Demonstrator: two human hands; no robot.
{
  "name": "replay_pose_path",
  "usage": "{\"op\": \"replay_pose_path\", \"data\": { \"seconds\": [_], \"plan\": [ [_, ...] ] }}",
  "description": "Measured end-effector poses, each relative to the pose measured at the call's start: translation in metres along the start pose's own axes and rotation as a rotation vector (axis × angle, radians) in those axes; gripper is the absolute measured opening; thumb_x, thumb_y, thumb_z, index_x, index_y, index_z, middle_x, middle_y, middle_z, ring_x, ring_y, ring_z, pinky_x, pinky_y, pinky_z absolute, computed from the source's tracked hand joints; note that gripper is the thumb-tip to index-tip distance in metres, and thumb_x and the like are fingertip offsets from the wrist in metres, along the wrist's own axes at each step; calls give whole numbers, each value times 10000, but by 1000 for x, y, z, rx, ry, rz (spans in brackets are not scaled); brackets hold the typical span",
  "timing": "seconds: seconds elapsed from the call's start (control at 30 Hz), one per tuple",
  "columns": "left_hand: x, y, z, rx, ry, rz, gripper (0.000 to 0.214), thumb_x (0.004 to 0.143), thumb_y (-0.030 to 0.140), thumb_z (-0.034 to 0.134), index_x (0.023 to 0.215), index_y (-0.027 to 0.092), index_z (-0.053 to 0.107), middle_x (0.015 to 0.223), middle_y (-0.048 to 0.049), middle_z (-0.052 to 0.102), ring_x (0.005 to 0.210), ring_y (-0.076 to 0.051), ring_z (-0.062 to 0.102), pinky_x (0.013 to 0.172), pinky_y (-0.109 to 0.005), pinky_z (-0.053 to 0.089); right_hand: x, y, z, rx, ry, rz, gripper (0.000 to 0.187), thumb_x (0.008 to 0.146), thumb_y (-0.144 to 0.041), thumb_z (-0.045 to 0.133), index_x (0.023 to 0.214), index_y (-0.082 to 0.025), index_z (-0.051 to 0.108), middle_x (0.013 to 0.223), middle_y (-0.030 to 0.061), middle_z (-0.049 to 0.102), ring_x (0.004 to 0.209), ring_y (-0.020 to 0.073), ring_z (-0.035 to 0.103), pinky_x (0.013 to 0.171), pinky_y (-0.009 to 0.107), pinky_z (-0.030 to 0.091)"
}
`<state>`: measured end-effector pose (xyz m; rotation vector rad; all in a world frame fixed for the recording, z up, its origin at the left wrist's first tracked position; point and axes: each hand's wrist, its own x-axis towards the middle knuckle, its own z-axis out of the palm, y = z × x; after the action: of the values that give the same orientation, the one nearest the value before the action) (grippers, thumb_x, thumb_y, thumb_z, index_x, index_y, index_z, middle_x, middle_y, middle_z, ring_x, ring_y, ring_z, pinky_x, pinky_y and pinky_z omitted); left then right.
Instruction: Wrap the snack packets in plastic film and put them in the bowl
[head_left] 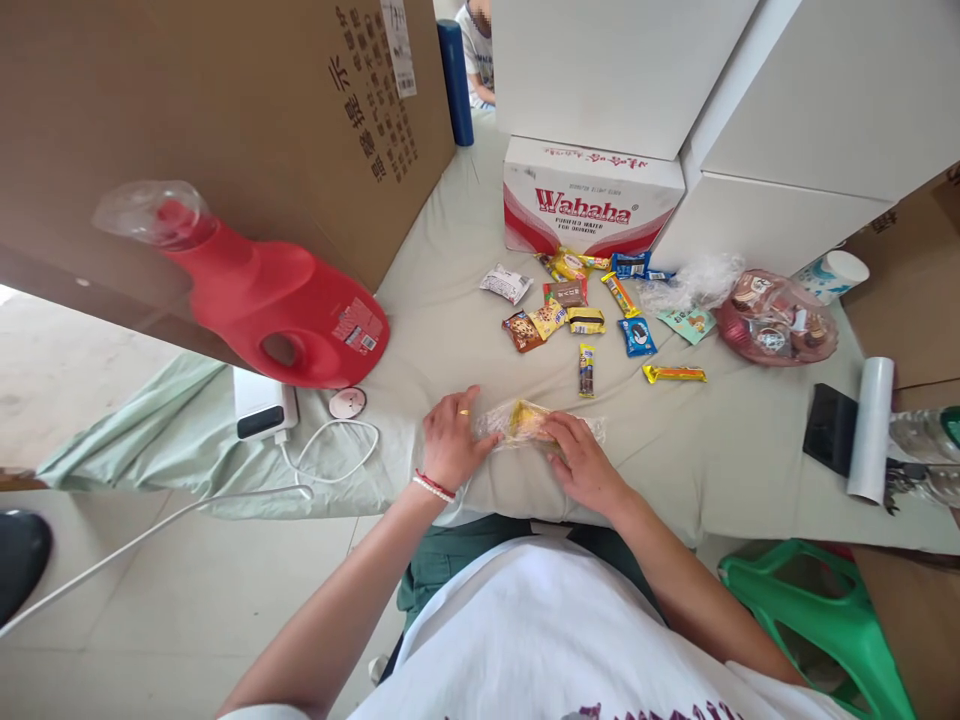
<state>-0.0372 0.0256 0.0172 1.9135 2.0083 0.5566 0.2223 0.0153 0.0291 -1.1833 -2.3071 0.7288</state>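
Note:
A small yellow snack packet [527,418] lies in a piece of clear plastic film [495,424] near the front edge of the cloth-covered table. My left hand [450,440] rests at the film's left end, fingers spread and thumb touching the film. From the right, my right hand [583,458] has its fingers curled over the packet and film; its fingertips partly cover them. Just beyond the film stands a small yellow-and-brown snack bar [586,371]. Further back is a loose group of wrapped snacks, among them a blue packet [637,337] and a yellow-orange bar [675,374].
A red jug [285,305] leans at left by a large cardboard box [247,120]. Nearby are a white power bank [262,403] and its cable. A Wahaha carton [592,200] stands behind. At right are a bagged snack pack [776,318], paper cup [832,275] and film roll [871,430].

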Motion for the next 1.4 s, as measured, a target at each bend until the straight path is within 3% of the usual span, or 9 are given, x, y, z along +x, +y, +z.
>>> {"op": "replay_pose_path", "data": {
  "seconds": [0.13,0.27,0.37,0.6,0.77,0.93,1.07,1.23,1.4],
  "plan": [
    [-8,8,-3,0,21,-81,239,774,348,791,961,225,707,1205,-139,636,1281,-382,552,1068,-535,450,0,-6,3,-116,-30,21,512,1014,-190,514,1525,-217,536,1488,154,521,1198,277,512,1086,491,488],
    [-9,26,-8,-299,-10,-121,17,822,244,649,812,234,640,902,-35,643,832,-204,641,804,-357,542,4,-13,8,-241,-52,82,493,1012,-120,470,1477,-209,609,1497,141,534,1109,269,504,1038,446,510],
    [-7,54,-4,-465,-24,-127,51,851,258,612,814,237,641,833,-9,636,725,-163,609,713,-305,540,6,-20,11,-288,-76,121,526,1014,-99,446,1504,-221,591,1541,139,522,1117,277,507,1034,463,507],
    [-12,93,14,-278,-153,218,385,886,169,495,1184,207,735,1184,-102,665,1146,-258,632,1026,-429,531,-8,-6,-4,44,0,138,421,1006,-175,464,1365,-214,680,1478,131,604,1228,266,595,1059,469,515],
    [-28,92,24,81,-163,300,508,904,145,526,1395,218,636,1426,-137,622,1285,-330,548,947,-472,495,-14,21,-33,58,364,555,421,1054,-430,410,1250,-189,693,1146,131,705,966,246,657,888,409,553],
    [-32,91,32,128,-166,296,542,951,141,489,1479,224,577,1469,-142,608,1329,-330,525,920,-471,483,-26,26,-25,-127,156,582,312,935,-461,608,1024,-185,721,1076,133,679,1049,297,590,1000,470,483],
    [-33,88,34,99,-144,307,526,978,133,464,1476,247,590,1468,-136,621,1341,-332,537,960,-486,465,-35,15,-27,55,219,604,202,934,-389,556,935,-216,661,1026,95,671,882,241,628,814,378,540],
    [-38,86,40,104,-80,353,552,972,82,440,1467,261,606,1482,-103,638,1409,-315,524,1088,-499,403,7,-4,-34,118,212,540,135,959,-331,543,925,-225,620,843,20,677,746,188,625,736,299,505],
    [-35,70,40,41,-134,470,445,890,44,478,1231,163,739,1448,-170,652,1384,-309,572,1099,-470,445,70,-27,-17,-191,-54,474,208,990,-159,463,995,-170,671,1012,96,683,885,210,621,827,318,484]
  ]
}}
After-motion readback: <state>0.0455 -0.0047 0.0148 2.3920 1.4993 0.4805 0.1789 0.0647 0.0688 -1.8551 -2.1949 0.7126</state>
